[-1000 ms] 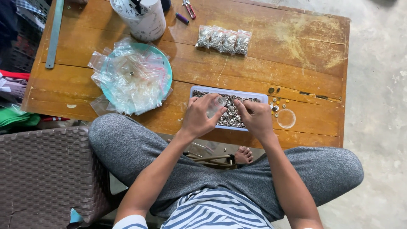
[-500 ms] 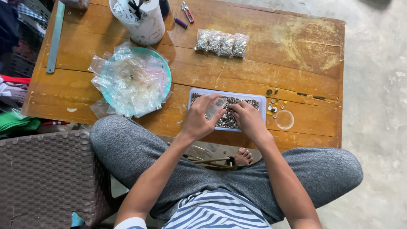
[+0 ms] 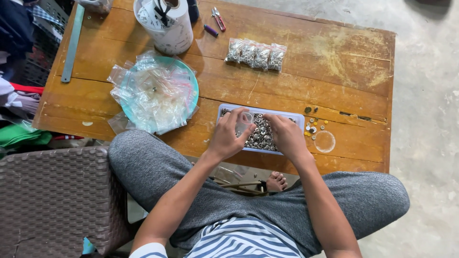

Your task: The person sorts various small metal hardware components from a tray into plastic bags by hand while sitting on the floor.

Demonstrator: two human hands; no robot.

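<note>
L hand (image 3: 228,136) pinches small clear bag (image 3: 245,119) over tray (image 3: 297,119) of metal studs; R hand (image 3: 287,135), at 3 o'clock, grip can't tell.

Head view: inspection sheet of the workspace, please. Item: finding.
Surface: worn wooden table, scratched, pale patches.
Job's things: clear tray of small metal fasteners; small clear bag held over it.
Clutter: teal plate piled with empty clear bags; four filled bags in a row; white tub; metal ruler; loose fasteners.
Grips: left hand holds the small bag; right hand rests on the tray, grip unclear.
Cables: nothing seen.
Surroundings: concrete floor, woven chair.
</note>
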